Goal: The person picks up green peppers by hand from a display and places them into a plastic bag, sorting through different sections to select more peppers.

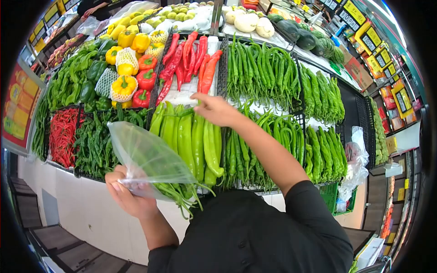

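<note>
My left hand [127, 193] grips the bunched neck of a clear plastic bag [148, 159] with several thin green peppers [182, 195] inside, held in front of the stall. My right hand [215, 109] reaches out over the display, fingers curled above the large pale green peppers [191, 136], just below the long red peppers [193, 61]. I cannot tell whether it grips anything. My black sleeve covers the lower arm.
The sloped stall holds black crates: long green peppers [259, 73] right, small red chillies [61, 132] and dark green chillies [93, 141] left, yellow and red bell peppers [132, 77] behind. Spare plastic bags [357, 157] hang at right. Another person's hand [91, 10] shows top left.
</note>
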Demonstrator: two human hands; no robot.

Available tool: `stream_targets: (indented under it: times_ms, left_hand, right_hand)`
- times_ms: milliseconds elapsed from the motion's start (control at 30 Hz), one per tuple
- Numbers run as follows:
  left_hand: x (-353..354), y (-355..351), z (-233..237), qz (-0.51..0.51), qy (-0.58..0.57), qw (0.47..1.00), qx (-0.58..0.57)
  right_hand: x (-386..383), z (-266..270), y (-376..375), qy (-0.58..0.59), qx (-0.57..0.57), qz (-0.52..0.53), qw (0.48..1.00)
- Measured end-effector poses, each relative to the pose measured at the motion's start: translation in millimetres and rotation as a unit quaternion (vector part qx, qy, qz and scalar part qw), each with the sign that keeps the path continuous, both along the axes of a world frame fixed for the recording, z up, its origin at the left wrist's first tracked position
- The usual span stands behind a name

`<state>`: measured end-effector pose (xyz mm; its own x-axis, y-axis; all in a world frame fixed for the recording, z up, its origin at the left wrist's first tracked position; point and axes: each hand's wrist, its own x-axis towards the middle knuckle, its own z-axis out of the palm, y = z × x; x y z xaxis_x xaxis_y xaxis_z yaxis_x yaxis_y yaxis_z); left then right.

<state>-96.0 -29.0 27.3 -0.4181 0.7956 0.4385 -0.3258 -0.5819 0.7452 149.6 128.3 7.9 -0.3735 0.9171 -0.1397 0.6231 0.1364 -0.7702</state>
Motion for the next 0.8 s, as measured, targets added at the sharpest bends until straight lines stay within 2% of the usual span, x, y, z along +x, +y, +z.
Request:
stream_targets:
  times_ms: [67,133,200,300,467,633,767,800]
  left_hand:
    - [3.1,-1.4,-5.1,-0.001,0.015,1.0,0.001]
    - [4.3,-0.4,-7.7,-0.023,0.005,1.0,0.018]
    - [3.7,0.8,-11.2,-0.027,-0.001,0.999,0.022]
    - [6.7,4.5,-10.4,0.002,-0.001,1.0,-0.002]
    - [0.8,7.1,-11.6,-0.061,0.031,0.998,-0.008]
    - [14.0,10.5,-5.4,0.004,0.034,0.999,-0.01]
    - [9.4,12.4,-18.2,0.044,0.077,0.996,-0.012]
    - [6.6,11.5,-19.3,0.037,0.072,0.996,-0.023]
  right_hand:
    - [-19.5,-38.0,16.8,-0.066,0.046,0.012,0.997]
    - [-34.5,-76.0,31.6,-0.103,0.032,0.021,0.994]
    - [-40.9,-102.0,35.1,-0.086,0.07,-0.032,0.993]
    - [-34.5,-83.6,25.3,-0.055,0.045,-0.056,0.996]
    - [-10.3,-37.5,5.2,0.036,0.128,-0.143,0.981]
    - [18.0,20.6,-37.4,0.1,0.119,-0.159,0.975]
    - [50.8,24.8,-65.5,0.213,0.073,-0.173,0.959]
    - [60.2,24.2,-66.2,0.224,0.152,-0.17,0.947]
